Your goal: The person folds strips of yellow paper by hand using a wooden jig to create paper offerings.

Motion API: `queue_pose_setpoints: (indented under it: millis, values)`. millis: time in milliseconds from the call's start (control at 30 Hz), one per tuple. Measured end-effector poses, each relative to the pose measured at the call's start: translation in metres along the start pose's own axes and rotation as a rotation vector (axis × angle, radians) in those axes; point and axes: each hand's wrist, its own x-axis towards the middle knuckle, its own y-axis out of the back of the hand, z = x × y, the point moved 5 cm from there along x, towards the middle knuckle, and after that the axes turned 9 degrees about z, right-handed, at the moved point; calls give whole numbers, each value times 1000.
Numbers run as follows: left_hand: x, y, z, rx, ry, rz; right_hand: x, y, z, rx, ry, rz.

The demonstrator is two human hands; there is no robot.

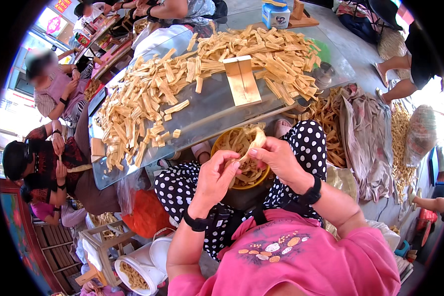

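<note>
Both my hands are over a yellow basin [259,182] between my knees. A long pale-yellow strip [258,140], soft-looking and folded, runs between them. My right hand [283,159] pinches its upper part between thumb and fingers. My left hand [218,174] holds the lower end, where the fingertips partly hide it. More long strips [245,177] fill the basin under my hands. Beyond it, short cut pieces [148,107] of the same material lie heaped on a glass tabletop [203,114]. A slotted wooden stand [243,87] sits upright among them, near the middle.
A person [44,159] on the left holds a similar strip. To my right, a grey cloth [366,144] lies beside more long strips [327,114]. A tipped white bucket [135,272] with pieces inside and a wooden stool [103,240] are at lower left. A blue-and-white tub [275,16] stands at the far edge.
</note>
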Motion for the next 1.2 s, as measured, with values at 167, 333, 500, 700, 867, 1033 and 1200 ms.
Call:
queue_pose_setpoints:
  millis: [167,333,500,700,867,1033,1200]
  values:
    - [5,2,16,183,-96,-69,3,-7,-58,-505,669,-170]
    - [12,-1,39,200,29,-177,9,-18,-38,-430,313,-570]
    - [16,4,36,9,161,-195,11,-16,-54,-553,685,-434]
    - [22,13,51,165,-18,-103,17,-16,-62,-579,613,-408]
    - [22,10,66,257,45,-149,26,-7,-48,-468,415,-504]
    - [20,32,54,308,103,-99,18,-14,-65,-402,207,-513]
    - [12,34,66,273,3,-40,11,-18,-73,-439,485,-459]
